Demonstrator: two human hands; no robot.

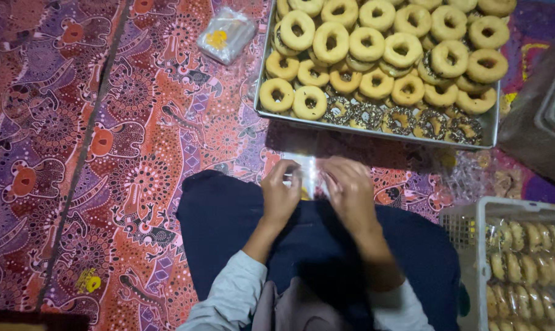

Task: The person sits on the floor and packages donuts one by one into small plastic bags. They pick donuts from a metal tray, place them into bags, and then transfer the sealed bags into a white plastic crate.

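A patterned red and purple floor cloth [106, 153] covers the floor. Taking the metal tray [375, 130] as landmark: it lies on the cloth, piled with ring doughnuts [375, 49], some chocolate-sprinkled along its near edge. Below and right of the tray stands a white crate [473, 214] of bagged doughnuts. Left of the tray's far corner lies a wad of plastic bags [226, 34]. Just below the tray's near edge, over dark-clothed knees, the left hand [280, 196] and right hand [350, 193] each pinch one side of a small clear plastic bag [307, 175] between them.
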